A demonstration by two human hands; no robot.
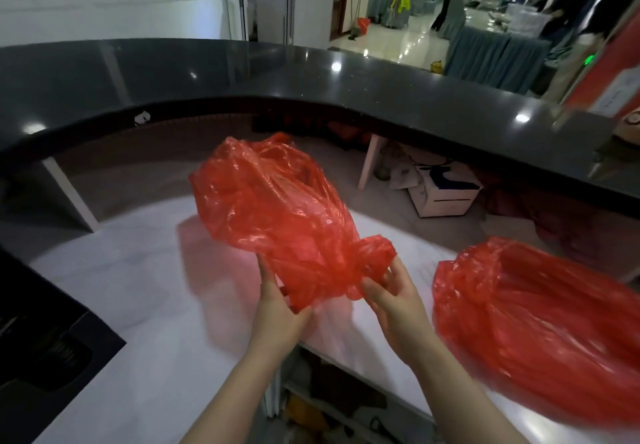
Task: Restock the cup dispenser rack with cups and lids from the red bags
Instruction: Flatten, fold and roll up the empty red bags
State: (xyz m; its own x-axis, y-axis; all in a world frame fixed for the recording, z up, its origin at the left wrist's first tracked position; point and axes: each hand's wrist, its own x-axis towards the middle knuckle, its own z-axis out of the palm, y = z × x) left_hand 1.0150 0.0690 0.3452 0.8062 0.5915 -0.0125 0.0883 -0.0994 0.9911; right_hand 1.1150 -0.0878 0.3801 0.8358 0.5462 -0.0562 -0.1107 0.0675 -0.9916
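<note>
While left hand point(277, 308) and right hand point(391, 300) pinch the knotted red bag point(273, 208) over the white surface point(138, 287), second red bag point(540, 322) lies at 4 o'clock

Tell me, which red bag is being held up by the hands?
The left red bag: both hands grip its knotted end. The other red bag lies untouched on the white counter, right.

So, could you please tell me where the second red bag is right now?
The second red bag lies on the white counter at the lower right of the head view, just right of the right hand, untouched.
</note>
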